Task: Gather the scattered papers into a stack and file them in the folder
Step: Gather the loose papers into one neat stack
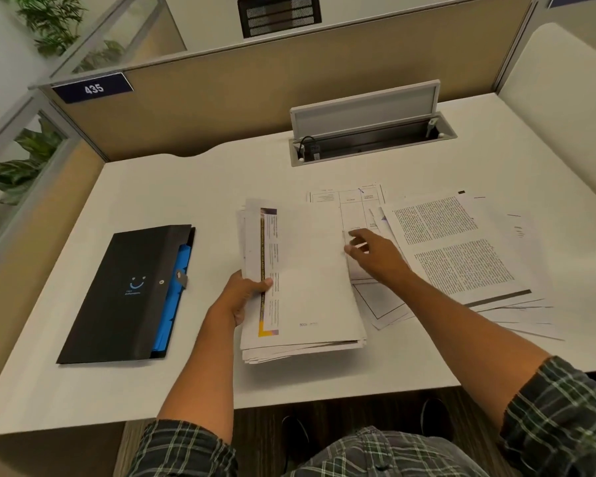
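gathered stack held at its left edge by left hand, thumb on top and fingers curled beneath; near end of stack resting on or just above white desk (contact not clear). edges of stack ragged at near end, sheets fanned and not squared.

right hand extended over right edge of stack, fingers loosely spread and blurred; touching a sheet or not, cannot tell. nothing plainly gripped.

loose papers lying to right of stack in an overlapping spread, topmost a two-column printed page; a tabled form partly under stack's far corner. a fair share of sheets not yet collected.

black expanding folder flat on desk, well to left of stack, blue dividers showing along open right side, snap tab unfastened. open cable tray set in desk behind papers.

judgement: gathering in progress, filing not begun.

risks noted:
- one-edge grip on a thick, unsquared stack; lower sheets liable to slide out at near end if lifted or tilted.
- dragging next sheet from overlapping spread liable to pull neighbours along, pushing some toward right side of desk.
- stack's far corner over tabled form; form liable to be missed or creased.
- filing without first tapping edges square likely to catch corners on dividers.
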`<action>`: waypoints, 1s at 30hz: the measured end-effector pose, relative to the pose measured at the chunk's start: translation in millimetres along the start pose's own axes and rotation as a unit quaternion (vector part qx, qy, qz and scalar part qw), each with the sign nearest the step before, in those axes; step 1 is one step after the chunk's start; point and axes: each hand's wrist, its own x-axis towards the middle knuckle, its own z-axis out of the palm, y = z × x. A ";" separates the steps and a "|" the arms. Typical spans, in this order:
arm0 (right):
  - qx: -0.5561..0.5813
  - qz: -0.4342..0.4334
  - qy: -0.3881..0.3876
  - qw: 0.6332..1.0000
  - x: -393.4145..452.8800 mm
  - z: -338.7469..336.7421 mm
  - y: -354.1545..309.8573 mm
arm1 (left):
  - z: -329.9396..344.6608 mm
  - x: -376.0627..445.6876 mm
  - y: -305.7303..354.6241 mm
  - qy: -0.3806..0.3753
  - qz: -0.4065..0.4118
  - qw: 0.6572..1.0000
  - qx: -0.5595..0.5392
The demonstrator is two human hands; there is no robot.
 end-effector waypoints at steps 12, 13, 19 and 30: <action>-0.431 -0.062 -0.090 0.896 0.9 14.0 21.0 | -8.7 6.9 -26.5 0.098 -0.057 0.993 -0.009; -0.445 -0.072 -0.086 0.888 1.1 15.9 19.5 | -8.6 7.1 -25.9 0.097 -0.055 0.994 -0.010; -0.472 -0.112 -0.098 0.869 -0.3 25.7 14.8 | -11.9 4.1 -26.6 0.088 -0.057 0.993 -0.048; -0.465 -0.108 -0.049 0.877 -2.3 40.5 -3.8 | -18.7 -3.3 -31.2 0.086 -0.056 0.983 -0.155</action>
